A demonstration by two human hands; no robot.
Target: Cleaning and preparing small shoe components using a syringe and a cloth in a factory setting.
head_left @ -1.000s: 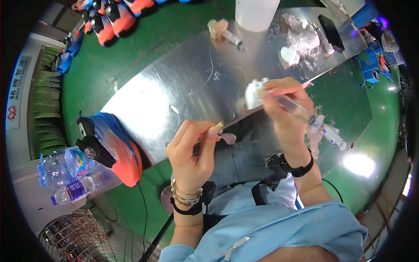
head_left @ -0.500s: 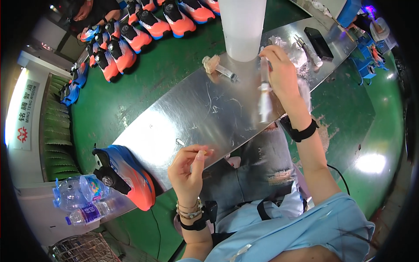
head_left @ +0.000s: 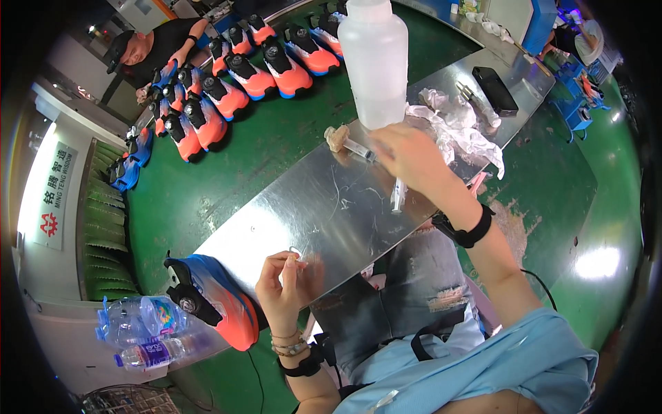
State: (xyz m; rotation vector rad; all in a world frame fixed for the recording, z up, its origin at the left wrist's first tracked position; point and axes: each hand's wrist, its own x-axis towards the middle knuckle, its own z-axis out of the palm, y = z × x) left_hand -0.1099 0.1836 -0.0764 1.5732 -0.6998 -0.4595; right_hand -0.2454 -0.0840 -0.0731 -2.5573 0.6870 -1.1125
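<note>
My left hand is closed in a pinch just over the metal table strip; what the fingertips hold, if anything, is too small to make out. A running shoe in blue, white and orange stands left of it. My right hand hovers palm down with bent, smeared fingers near a syringe capped by a tan clump. From under that hand the end of another syringe sticks out; whether the fingers touch it is hidden. Behind stands a cloudy white plastic bottle.
Crumpled white tissue, a thin tube-like tool and a black box lie to the right. Several matching shoes fill the green surface at the back. A person works behind them. Clear plastic bottles lie at left.
My right hand has moved left and nearer, from upright with a syringe in its fingers to palm down over a syringe. My left hand stays pinched. The whole view has shifted.
</note>
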